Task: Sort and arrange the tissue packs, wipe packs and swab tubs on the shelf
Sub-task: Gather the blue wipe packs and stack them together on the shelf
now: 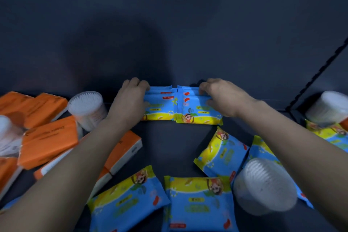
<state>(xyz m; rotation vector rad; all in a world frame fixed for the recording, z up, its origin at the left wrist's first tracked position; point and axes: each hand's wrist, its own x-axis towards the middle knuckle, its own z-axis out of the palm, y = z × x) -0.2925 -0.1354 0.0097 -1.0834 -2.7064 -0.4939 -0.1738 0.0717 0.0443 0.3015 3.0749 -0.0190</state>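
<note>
Two small stacks of blue-and-yellow wipe packs stand side by side against the dark back wall. My left hand [131, 96] grips the left stack [162, 107] at its left end. My right hand [220, 96] grips the right stack [199, 111] at its right end. Several more wipe packs lie loose in front, one at the centre [197, 203], one to its left [128, 199], one further right [222, 152]. Orange tissue packs [49, 139] are heaped at the left. A clear swab tub [86, 109] stands beside my left wrist; another swab tub [263, 186] lies under my right forearm.
The dark shelf floor [169, 141] shows between the stacks and the loose packs. A third swab tub [327, 107] lies on wipe packs at the far right, beyond a black upright rail [316, 75]. Part of a white tub [7, 133] shows at the left edge.
</note>
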